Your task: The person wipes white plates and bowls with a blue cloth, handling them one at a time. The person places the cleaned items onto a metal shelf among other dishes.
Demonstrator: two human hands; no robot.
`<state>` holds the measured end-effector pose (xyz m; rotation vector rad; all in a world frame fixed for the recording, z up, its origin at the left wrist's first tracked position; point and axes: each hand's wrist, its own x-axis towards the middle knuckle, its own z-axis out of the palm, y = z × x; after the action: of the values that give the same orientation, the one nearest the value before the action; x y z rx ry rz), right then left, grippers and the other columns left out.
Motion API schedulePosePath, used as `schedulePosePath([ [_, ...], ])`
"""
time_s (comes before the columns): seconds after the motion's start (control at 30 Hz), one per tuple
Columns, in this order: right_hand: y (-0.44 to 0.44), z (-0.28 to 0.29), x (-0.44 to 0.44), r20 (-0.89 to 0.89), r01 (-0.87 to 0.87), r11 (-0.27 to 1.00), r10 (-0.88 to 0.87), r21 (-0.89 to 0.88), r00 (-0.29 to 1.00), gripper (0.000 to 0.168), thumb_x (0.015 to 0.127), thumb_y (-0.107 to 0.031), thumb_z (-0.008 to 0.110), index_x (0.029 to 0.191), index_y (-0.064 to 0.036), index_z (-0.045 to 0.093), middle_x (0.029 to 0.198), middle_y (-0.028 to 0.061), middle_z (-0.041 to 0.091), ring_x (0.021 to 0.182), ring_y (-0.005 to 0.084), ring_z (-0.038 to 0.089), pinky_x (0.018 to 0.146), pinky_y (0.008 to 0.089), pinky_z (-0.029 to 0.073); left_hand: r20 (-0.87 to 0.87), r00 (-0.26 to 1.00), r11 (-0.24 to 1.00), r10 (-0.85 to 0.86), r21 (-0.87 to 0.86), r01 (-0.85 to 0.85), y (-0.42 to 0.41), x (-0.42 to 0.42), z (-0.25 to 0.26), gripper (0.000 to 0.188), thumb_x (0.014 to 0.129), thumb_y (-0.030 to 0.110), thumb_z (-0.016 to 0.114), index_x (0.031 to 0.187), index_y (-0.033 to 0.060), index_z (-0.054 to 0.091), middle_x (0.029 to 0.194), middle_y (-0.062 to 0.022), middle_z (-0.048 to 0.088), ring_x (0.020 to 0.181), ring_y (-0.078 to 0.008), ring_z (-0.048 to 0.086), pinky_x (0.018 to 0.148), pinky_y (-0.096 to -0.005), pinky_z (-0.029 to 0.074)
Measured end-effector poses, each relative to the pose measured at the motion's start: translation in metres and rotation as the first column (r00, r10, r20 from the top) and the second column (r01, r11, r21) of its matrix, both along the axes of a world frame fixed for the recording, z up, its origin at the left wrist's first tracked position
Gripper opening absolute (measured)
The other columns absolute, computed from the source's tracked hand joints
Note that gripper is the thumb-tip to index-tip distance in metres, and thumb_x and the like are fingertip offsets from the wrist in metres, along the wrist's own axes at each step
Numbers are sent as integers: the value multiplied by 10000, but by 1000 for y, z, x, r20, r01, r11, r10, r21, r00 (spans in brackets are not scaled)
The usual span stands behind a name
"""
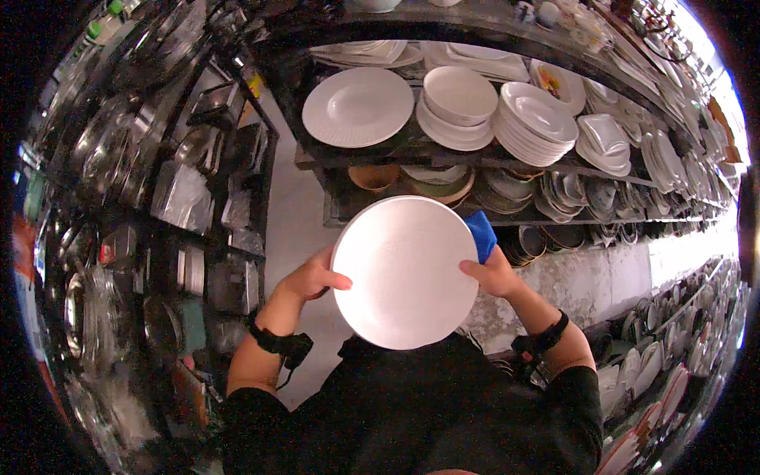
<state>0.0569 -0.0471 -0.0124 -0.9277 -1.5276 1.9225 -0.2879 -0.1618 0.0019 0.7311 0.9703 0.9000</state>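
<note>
A round white plate (407, 273) is held up in front of my body, between both hands. My left hand (317, 274) grips its left edge, the thumb resting on the face and the fingers behind. On the opposite side my right hand (490, 272) grips the rim the same way, and a blue cloth (481, 235) sticks up between that hand and the plate. Beyond the plate, a large white plate with a ribbed rim (358, 107) lies on the shelf. Beside it white bowls (461, 95) sit on smaller plates.
A dark shelf (380, 155) runs across ahead, bearing a stack of oval white plates (537, 124). Under it are more bowls and dishes (439, 181). Racks with metal trays and plastic-wrapped items (184, 196) stand at left. More dishes (647, 368) fill racks at lower right.
</note>
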Motion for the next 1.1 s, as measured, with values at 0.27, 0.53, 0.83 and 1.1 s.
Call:
schedulePosePath([
  [0.27,1,36,-18,241,-47,952,-28,301,970,266,869,-202,646,1040,-1,610,780,109,666,713,185,639,647,375,512,-680,653,929,333,354,-106,31,28,18,418,914,307,649,1182,-8,590,1012,-108,677,921,-191,639,811,-318,506],
  [0.53,-29,41,-22,-222,-32,986,68,163,973,385,1032,-333,416,1317,-76,450,1101,-21,544,1006,99,469,887,304,412,-493,791,891,362,-66,-449,35,53,-35,420,937,320,613,1199,-6,569,1023,-97,665,826,-186,651,712,-337,539],
  [0.83,54,68,-37,63,-269,962,267,34,962,471,1033,-419,369,1246,-37,543,1141,74,631,967,158,570,887,341,457,-401,897,972,187,-58,-228,46,102,-8,415,937,323,618,1195,1,572,1043,-115,658,838,-197,654,705,-346,554],
  [1.1,12,94,-23,-282,-310,951,295,-7,913,604,948,-456,554,1345,-15,440,1213,105,589,1082,205,556,947,375,455,-286,807,822,517,-96,-561,31,87,-29,411,966,283,570,1240,-18,520,1075,-129,637,895,-233,652,748,-376,562],
])
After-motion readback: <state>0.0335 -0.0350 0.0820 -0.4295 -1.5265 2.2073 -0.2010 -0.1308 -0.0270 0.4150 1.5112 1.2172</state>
